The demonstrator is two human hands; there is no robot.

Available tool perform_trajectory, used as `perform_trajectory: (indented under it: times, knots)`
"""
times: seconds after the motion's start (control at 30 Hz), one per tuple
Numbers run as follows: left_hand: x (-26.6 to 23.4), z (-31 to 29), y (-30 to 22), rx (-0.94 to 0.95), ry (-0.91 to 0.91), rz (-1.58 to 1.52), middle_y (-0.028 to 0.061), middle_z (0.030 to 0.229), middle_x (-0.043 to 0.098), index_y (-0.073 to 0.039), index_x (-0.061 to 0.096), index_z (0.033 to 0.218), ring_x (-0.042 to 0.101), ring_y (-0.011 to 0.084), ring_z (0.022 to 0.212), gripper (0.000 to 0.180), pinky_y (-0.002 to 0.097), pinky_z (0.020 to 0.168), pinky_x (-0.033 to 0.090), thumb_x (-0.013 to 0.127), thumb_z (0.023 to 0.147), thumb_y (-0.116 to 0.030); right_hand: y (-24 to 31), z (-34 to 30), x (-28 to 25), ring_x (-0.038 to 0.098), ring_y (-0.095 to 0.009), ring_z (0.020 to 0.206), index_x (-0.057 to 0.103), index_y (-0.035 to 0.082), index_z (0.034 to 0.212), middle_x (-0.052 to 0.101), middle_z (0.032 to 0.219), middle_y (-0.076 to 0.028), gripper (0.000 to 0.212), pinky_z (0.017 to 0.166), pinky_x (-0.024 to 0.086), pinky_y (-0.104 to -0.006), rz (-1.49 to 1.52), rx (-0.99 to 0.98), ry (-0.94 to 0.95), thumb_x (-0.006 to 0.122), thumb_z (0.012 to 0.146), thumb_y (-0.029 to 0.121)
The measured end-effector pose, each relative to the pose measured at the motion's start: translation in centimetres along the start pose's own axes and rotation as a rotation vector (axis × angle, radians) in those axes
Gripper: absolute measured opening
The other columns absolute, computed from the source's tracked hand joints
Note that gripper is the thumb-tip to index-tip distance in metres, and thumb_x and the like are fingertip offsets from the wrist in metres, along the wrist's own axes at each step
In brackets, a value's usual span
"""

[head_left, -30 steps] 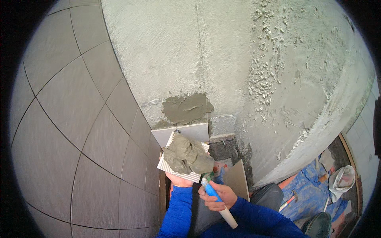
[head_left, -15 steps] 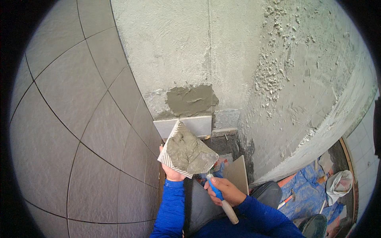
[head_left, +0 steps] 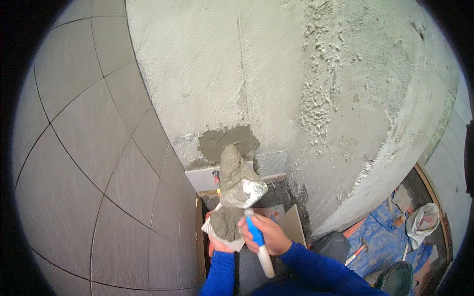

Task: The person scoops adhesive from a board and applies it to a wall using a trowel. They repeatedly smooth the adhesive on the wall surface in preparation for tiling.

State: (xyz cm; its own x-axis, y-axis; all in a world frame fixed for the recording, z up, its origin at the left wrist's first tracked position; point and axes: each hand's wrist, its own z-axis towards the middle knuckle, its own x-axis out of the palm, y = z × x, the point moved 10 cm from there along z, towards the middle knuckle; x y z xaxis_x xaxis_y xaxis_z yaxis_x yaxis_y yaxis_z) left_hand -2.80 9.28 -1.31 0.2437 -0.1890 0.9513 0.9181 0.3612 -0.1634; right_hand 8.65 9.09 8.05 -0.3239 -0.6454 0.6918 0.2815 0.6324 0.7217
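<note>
A heap of mortar (head_left: 231, 170) is carried on a trowel (head_left: 254, 191), just beyond the far edge of a rib-backed tile (head_left: 238, 244); whether the wall is touched by it cannot be told. The trowel's blue-and-white handle (head_left: 259, 242) is wrapped by the right grip (head_left: 274, 235). The tile is held from beneath by the left grip (head_left: 216, 244); its ribbed face is largely covered by a mortar layer (head_left: 227, 223), with ribs exposed at the left corner. Behind the heap, a dark mortar patch (head_left: 210, 144) is spread on the rough wall (head_left: 197, 74), above a pale strip (head_left: 198, 181). On the left, grey wall tiles (head_left: 131, 197) are seen. At lower right, a blue sheet (head_left: 377, 232) is laid, with a hammer (head_left: 355, 253) near its left edge and a white bag (head_left: 419, 232) by its right.
</note>
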Motion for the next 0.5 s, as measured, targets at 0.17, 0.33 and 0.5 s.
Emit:
perform_trajectory:
  times: [0.17, 0.33, 0.5]
  knots:
    - [-3.3, -5.9, 1.6, -0.1, -0.292, -0.205, 0.0151, 0.159, 0.053, -0.008, 0.05, 0.155, 0.051, 0.0388, 0.145, 0.062, 0.0657, 0.117, 0.043, 0.049, 0.108, -0.048, 6.0, 5.7, -3.6, 0.056, -0.01, 0.061, 0.058, 0.003, 0.121, 0.057, 0.08, -0.005, 0.032, 0.055, 0.046, -0.0296, -0.64, -0.401, -0.372, 0.05, 0.116, 0.034]
    - [-4.3, -8.4, 1.1, -0.13, -0.279, 0.032, 0.0158, 0.165, 0.043, -0.017, 0.036, 0.164, 0.047, 0.0474, 0.146, 0.072, 0.0843, 0.109, 0.037, 0.048, 0.105, -0.057, 10.3, 9.3, -4.6, 0.071, -0.046, 0.088, 0.06, -0.002, 0.126, 0.07, 0.095, -0.028, 0.036, 0.076, 0.054, -0.051, -1.155, -0.849, -0.727, 0.058, 0.111, 0.031]
    - [-4.2, -9.4, 0.2, -0.102, -0.278, 0.149, 0.0148, 0.167, 0.04, -0.021, 0.037, 0.165, 0.047, 0.0505, 0.145, 0.072, 0.0872, 0.105, 0.038, 0.042, 0.105, -0.062, 10.2, 11.4, -5.9, 0.067, -0.052, 0.097, 0.058, -0.004, 0.13, 0.07, 0.105, -0.031, 0.041, 0.085, 0.051, -0.0555, -1.248, -0.909, -1.001, 0.061, 0.109, 0.032]
